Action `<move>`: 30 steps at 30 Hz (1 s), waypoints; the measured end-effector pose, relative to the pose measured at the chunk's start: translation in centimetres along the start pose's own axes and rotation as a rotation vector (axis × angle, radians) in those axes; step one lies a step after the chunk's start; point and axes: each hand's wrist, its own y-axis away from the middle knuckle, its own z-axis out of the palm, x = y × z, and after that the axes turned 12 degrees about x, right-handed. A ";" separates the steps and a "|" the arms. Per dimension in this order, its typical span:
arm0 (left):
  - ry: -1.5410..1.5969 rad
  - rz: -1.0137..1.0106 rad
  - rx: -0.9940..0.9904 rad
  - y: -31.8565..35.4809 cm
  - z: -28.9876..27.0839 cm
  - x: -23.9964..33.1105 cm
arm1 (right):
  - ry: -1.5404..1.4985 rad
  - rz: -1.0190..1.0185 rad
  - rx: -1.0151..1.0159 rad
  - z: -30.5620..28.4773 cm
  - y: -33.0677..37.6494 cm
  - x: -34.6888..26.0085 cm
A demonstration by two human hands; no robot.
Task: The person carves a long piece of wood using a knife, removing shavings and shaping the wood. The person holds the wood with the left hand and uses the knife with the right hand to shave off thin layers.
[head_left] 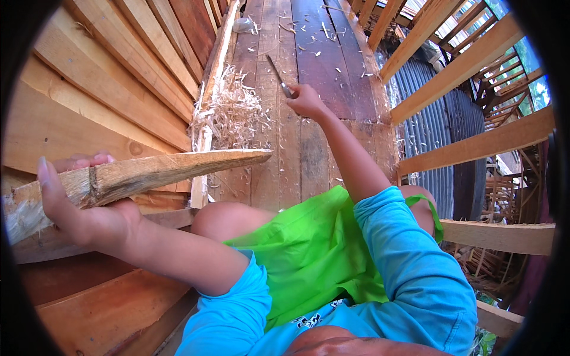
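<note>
At the left, my left hand (95, 216) is wrapped round a long piece of wood (178, 169) with a tapered, pale-cut end pointing right. The wood lies nearly level across the left half of the view, and its other end runs out at the left rim. Farther ahead, my right hand (306, 101) grips a knife (278, 75) by its handle. The narrow dark blade points away and to the left, apart from the wood. A heap of curled wood shavings (234, 113) lies on the floor left of the knife.
Stacked planks (113, 77) lean along the left side. The plank floor (332, 65) carries scattered shavings, with a small clear container (242, 25) at its far left. On the right stand wooden rails (475, 139) and corrugated metal sheets (424, 89). A green apron (309, 243) covers my lap.
</note>
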 end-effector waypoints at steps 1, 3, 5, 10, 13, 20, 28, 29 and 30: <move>-0.008 0.007 0.008 0.0 0.0 0.0 | 0.076 -0.055 0.102 -0.4 0.0 -0.1; 0.003 -0.005 -0.002 -0.1 -0.1 -0.1 | 0.289 -0.009 0.214 -1.5 -0.6 1.0; 0.021 -0.027 -0.017 0.1 0.2 -0.2 | 0.520 0.129 0.292 -2.3 -2.3 3.7; 0.039 -0.029 -0.038 0.1 0.3 -0.1 | 0.599 0.112 0.038 -1.4 -1.9 4.2; 0.006 0.010 -0.013 0.2 0.2 0.0 | 0.455 -0.032 -0.200 -0.3 -1.0 1.9; 0.011 0.001 -0.041 0.5 0.6 0.0 | 0.650 0.063 0.186 2.6 0.9 4.8; 0.024 0.079 -0.005 0.4 0.0 0.1 | 0.361 0.054 -0.074 2.7 6.3 1.2; 0.026 0.085 -0.006 0.4 -0.1 0.2 | 0.431 0.127 0.035 2.3 6.7 1.3; 0.030 0.093 -0.005 0.4 -0.2 0.4 | 0.500 0.197 0.144 2.0 7.0 1.5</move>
